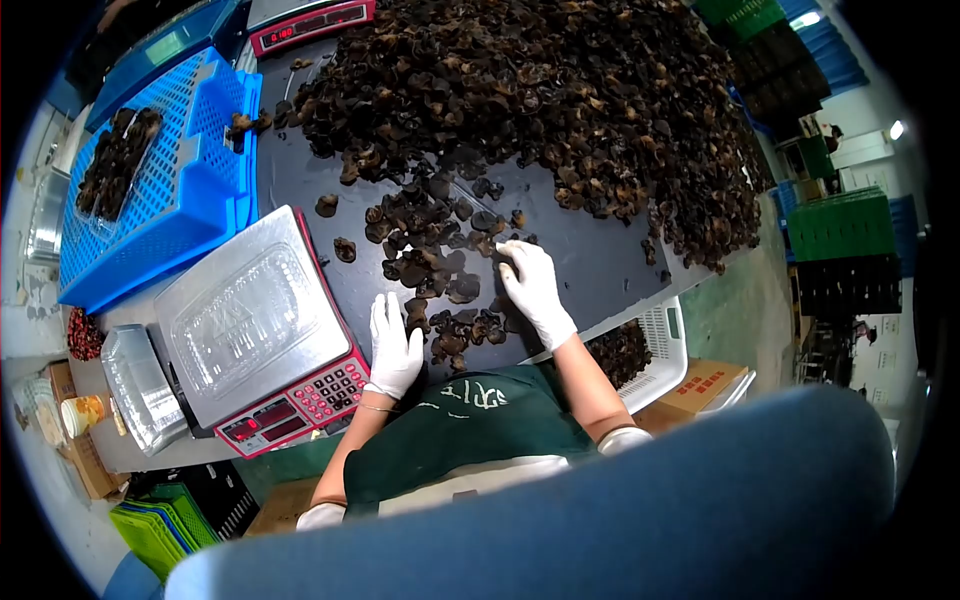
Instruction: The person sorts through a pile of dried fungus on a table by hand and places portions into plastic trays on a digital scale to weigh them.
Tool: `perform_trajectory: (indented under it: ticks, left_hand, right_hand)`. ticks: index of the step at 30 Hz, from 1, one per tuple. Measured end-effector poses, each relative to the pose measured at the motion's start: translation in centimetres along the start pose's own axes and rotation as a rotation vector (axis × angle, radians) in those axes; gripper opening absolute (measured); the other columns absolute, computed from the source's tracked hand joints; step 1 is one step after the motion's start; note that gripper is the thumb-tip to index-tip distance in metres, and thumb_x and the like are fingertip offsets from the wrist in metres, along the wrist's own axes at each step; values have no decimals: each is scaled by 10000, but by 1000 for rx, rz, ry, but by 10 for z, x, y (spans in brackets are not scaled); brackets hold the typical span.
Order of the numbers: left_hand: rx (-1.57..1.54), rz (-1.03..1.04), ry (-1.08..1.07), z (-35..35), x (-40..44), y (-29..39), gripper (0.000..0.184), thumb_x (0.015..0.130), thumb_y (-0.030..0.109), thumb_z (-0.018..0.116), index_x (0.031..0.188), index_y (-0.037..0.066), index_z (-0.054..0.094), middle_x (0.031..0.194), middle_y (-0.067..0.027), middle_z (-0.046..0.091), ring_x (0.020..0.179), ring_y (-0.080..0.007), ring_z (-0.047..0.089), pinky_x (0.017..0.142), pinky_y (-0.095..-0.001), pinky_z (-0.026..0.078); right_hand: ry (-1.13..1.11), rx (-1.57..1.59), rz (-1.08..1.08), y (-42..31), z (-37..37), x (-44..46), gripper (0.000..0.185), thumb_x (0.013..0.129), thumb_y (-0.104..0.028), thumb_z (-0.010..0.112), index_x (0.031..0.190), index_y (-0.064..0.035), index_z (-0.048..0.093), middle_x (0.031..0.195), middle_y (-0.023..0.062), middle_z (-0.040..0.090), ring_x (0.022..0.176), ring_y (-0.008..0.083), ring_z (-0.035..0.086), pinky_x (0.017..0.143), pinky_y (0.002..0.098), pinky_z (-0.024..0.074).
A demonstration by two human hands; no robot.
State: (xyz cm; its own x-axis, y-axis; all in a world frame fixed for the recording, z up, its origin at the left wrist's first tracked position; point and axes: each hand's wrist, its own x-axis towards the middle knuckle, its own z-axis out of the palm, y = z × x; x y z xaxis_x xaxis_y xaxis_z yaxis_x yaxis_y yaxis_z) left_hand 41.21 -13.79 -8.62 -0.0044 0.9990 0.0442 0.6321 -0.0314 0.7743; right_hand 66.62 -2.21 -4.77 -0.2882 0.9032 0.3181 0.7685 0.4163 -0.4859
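Observation:
Both hands wear white gloves. My left hand (pixel 395 348) lies at the near edge of the dark table, its fingers stretched out beside a loose group of dark fungus pieces (pixel 415 235). On the right of that group is my right hand (pixel 532 290), fingers bent, with the tips at some pieces; whether it grips one is too small to tell. A large heap of dark fungus (pixel 540 90) covers the far part of the table. To the left, an empty clear plastic tray (pixel 243 308) rests on a scale (pixel 310 340) with a red front.
A blue crate (pixel 215 170) holds a filled clear tray (pixel 118 165). Stacked clear trays (pixel 143 388) lie left of the scale. A second scale (pixel 312 27) stands at the back. A white basket (pixel 668 345) with fungus and a cardboard box (pixel 690 388) sit below the right edge.

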Motion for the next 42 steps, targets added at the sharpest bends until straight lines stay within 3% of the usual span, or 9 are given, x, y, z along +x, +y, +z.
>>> perform_trajectory:
  ticks: [2,9,13,17,19,30,37,40,42]
  left_hand:
    - [-29,-27,-15,-2,-6,6,751,864,164,598,1474,-82,237,1472,-370,253,1369,-515,258,1158,-511,216]
    - [-36,-28,-228,-13,-38,14,982,756,235,762,1515,-12,188,1482,-376,213,1358,-566,222,1142,-543,230]
    - [-61,-86,-310,-15,-44,12,996,734,234,793,1514,9,215,1492,-368,200,1373,-563,206,1139,-545,245]
    - [-53,-79,-336,-16,-43,13,992,721,220,810,1505,9,241,1498,-364,195,1378,-558,207,1138,-537,256]
    - [-39,-72,-333,-16,-43,11,986,725,223,809,1505,7,244,1501,-362,194,1378,-557,212,1140,-532,254]
    - [5,-31,-321,-15,-44,12,965,694,212,834,1481,19,310,1489,-375,202,1369,-553,237,1132,-522,280]
    - [55,33,-296,-15,-44,12,964,665,211,852,1470,40,349,1498,-359,205,1362,-515,288,1110,-498,316]
    - [91,28,-331,-16,-42,13,969,659,220,858,1472,61,357,1500,-350,213,1339,-502,327,1077,-486,354]
    - [113,28,-352,-18,-40,15,975,656,225,860,1474,63,355,1502,-348,212,1337,-501,333,1073,-485,360]
  right_hand:
    - [-48,-92,-13,-1,11,6,434,772,-186,690,1187,-82,620,1193,137,612,1059,323,574,912,421,456]
    - [-212,32,-48,-12,23,8,117,829,-171,636,919,-106,672,925,96,655,852,314,596,764,424,468]
    - [-401,169,-150,-39,18,-3,151,828,-164,618,970,-128,658,958,73,655,890,297,592,809,406,453]
    - [-215,-124,-132,-44,8,-4,260,804,-116,640,1064,-126,650,1071,22,631,1023,237,564,931,389,384]
    - [-170,-53,-125,-44,4,3,237,779,-100,659,1015,-115,660,962,42,643,932,261,588,850,391,431]
    - [-388,-71,-160,-56,24,-4,222,773,-251,725,977,-175,684,945,13,645,937,236,568,844,370,409]
    - [-383,924,372,-45,-68,12,229,883,-255,682,909,-27,690,898,97,689,780,229,630,753,381,480]
    - [-594,2078,-349,-4,-78,-2,430,855,-490,706,891,-63,681,879,106,684,739,253,581,684,404,408]
    - [-554,2030,-297,-2,-91,-8,479,859,-504,690,971,-39,667,863,123,674,769,256,584,717,411,417]
